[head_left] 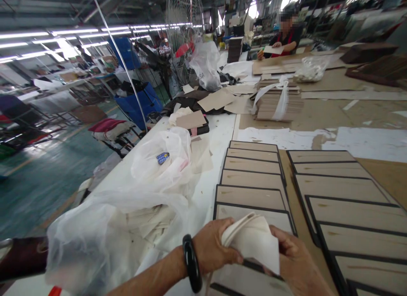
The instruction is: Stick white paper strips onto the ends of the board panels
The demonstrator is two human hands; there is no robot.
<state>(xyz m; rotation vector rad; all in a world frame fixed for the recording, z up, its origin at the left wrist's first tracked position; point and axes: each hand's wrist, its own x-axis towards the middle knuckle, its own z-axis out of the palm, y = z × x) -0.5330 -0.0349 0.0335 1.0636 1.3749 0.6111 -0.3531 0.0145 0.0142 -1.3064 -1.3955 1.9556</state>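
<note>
My left hand grips a small stack of off-white sheets, bent over in a curve, with the thumb and fingers on their left side. A dark bangle circles that wrist. On the right side of the same sheets, my right hand pinches their edge; some of its fingers are hidden behind them. Under both hands runs a column of overlapping beige panels with black borders. Another column of such panels lies to the right.
Left of the panels are clear plastic bags, one with pale sheets inside. A strapped bundle of boards and loose cardboard pieces lie farther back. Across the table a person holds a pale sheet. A large fan stands behind.
</note>
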